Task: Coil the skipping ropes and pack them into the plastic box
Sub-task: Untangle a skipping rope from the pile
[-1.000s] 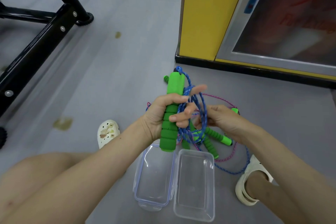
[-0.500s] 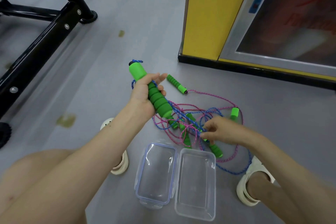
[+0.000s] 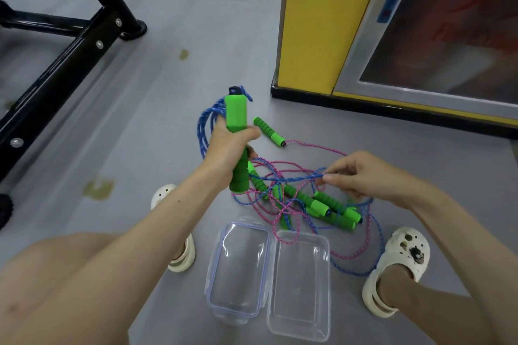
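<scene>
Ropes tangle behind one box and lid; left hand grips a handle, right hand pinches blue rope.

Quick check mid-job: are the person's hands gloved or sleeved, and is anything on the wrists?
Neither. The left hand and right hand are bare, with no gloves, rings or watch showing. Both forearms are uncovered to the frame edge, with no sleeves in view.
</scene>
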Demonstrator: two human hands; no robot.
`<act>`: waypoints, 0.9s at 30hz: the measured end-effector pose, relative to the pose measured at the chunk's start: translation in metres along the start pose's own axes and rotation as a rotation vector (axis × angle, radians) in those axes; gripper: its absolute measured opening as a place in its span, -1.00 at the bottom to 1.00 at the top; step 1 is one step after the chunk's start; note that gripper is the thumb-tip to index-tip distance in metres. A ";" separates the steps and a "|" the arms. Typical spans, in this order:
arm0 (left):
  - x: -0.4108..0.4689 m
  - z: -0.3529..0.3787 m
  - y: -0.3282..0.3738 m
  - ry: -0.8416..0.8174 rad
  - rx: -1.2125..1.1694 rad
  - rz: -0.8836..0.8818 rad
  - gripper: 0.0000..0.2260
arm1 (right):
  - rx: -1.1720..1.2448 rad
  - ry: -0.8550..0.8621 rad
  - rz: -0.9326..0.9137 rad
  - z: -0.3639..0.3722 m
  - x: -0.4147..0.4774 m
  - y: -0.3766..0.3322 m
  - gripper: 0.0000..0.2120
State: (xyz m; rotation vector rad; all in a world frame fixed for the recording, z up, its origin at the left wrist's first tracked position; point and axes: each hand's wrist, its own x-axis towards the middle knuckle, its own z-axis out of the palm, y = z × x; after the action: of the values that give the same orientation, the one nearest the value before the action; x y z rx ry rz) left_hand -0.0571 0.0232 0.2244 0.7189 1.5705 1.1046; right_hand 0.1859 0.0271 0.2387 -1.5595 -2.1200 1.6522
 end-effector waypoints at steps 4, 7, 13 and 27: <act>-0.010 0.008 0.002 -0.187 -0.133 -0.135 -0.78 | 0.028 -0.054 -0.039 0.001 0.001 -0.003 -0.90; -0.013 0.011 0.004 -0.310 -0.340 -0.228 -0.87 | 0.083 -0.098 -0.072 -0.001 -0.001 -0.004 -0.87; -0.013 0.010 0.003 -0.474 -0.699 -0.291 -0.80 | 0.006 -0.263 0.037 0.008 0.000 -0.002 -0.77; -0.038 0.026 -0.013 -0.749 0.138 -0.222 -0.84 | 0.202 -0.048 -0.118 0.011 0.001 -0.014 -0.86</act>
State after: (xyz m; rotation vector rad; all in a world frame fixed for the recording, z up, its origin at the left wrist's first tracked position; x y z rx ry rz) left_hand -0.0205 -0.0073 0.2271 0.8933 1.0457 0.4712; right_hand 0.1695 0.0209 0.2440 -1.3258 -1.9523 1.8142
